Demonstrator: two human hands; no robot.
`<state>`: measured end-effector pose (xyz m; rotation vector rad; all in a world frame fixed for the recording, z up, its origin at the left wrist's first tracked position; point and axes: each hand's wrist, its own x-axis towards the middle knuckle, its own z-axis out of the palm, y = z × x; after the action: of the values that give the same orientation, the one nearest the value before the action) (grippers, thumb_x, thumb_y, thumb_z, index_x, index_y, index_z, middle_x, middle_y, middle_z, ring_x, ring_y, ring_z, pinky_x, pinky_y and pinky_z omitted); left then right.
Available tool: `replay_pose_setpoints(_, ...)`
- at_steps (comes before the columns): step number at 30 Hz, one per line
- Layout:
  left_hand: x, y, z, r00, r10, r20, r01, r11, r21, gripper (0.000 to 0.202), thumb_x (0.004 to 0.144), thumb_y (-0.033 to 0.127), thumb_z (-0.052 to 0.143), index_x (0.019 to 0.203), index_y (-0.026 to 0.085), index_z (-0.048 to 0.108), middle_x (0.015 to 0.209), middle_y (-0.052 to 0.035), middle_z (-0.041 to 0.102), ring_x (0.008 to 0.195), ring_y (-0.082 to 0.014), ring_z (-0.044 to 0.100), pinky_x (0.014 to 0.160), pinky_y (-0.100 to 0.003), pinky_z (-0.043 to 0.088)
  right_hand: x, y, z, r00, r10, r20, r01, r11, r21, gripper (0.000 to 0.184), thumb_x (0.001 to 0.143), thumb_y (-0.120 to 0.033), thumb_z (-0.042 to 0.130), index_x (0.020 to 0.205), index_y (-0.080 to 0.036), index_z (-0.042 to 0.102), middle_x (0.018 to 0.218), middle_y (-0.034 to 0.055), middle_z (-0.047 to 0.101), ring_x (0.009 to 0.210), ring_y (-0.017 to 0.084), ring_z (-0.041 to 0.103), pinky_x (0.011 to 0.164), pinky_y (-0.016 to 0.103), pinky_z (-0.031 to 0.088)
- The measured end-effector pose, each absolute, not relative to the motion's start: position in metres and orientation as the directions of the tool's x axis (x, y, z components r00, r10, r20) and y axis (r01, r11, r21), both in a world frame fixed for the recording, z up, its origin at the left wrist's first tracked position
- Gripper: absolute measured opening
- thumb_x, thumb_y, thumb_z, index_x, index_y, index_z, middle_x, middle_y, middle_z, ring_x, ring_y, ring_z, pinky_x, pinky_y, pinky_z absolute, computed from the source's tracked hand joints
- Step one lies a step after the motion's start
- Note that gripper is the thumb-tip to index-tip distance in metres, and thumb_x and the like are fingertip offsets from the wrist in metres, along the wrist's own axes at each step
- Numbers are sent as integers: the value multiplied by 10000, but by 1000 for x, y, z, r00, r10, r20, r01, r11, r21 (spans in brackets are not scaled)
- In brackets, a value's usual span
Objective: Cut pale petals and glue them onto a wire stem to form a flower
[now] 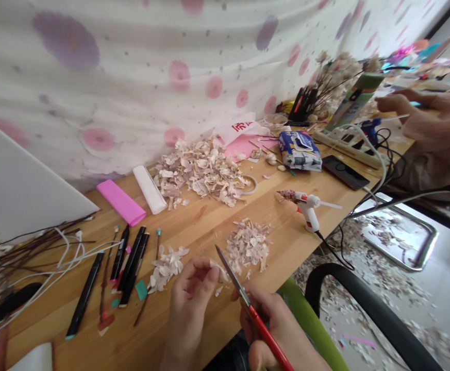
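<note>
My left hand (192, 299) is closed in a pinch on a small pale petal (220, 273) near the table's front edge. In my right hand (275, 319) is a pair of red-handled scissors (237, 282), its metal tips pointing up and away, just right of the petal. The blades look nearly closed together. Beyond the scissors lies a small heap of pale cut pieces (250, 245). A loose cluster of petals (167, 268) rests to the left of my left hand. Farther back spreads a larger pile of dry, pale petals (201, 172).
A glue gun (306, 206) lies to the right, its cord running off the table edge. Black markers (134, 263), a pink folded strip (121, 202) and thin twigs occupy the left. At back right are a blue packet (300, 149), a phone (345, 172) and another person's hands (433, 118).
</note>
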<state>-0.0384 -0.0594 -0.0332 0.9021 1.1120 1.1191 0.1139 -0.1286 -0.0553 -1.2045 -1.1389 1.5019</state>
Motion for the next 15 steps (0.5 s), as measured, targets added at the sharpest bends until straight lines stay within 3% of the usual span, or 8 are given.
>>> replay_pose_setpoints(6,-37,-56,-31,113,978,-178,-348,207,914,247,762,402,851,746,193,723,683,24,695,687,-93,634,704,-164,497,119,-129,-41,-74,983,-168,-176,-179,-968,801,569,-960,603,861,-214,583,579,-64,476,504,97,348,476,237,257)
replay_pose_setpoints(9,-35,-54,-29,105,970,-221,-428,245,870,246,728,388,878,742,195,727,665,28,697,668,-92,639,700,-170,512,118,-128,-33,-90,982,-166,-201,-181,-963,827,593,-960,591,980,-229,603,631,-41,529,536,126,410,506,247,314)
replay_pose_setpoints(13,-33,-50,-24,37,951,-306,-498,283,820,274,624,366,939,713,194,745,657,26,716,645,-100,662,657,-167,535,116,-127,-36,-137,972,-192,-229,-220,-948,857,592,-985,546,1008,-242,644,793,14,580,659,175,475,604,289,399)
replay_pose_setpoints(15,-34,-49,-21,30,940,-339,-523,304,796,268,609,358,946,715,197,759,675,20,733,656,-104,682,667,-167,550,118,-127,-39,-201,963,-178,-195,-217,-957,934,580,-993,537,1149,-260,645,879,39,612,725,206,505,664,316,431)
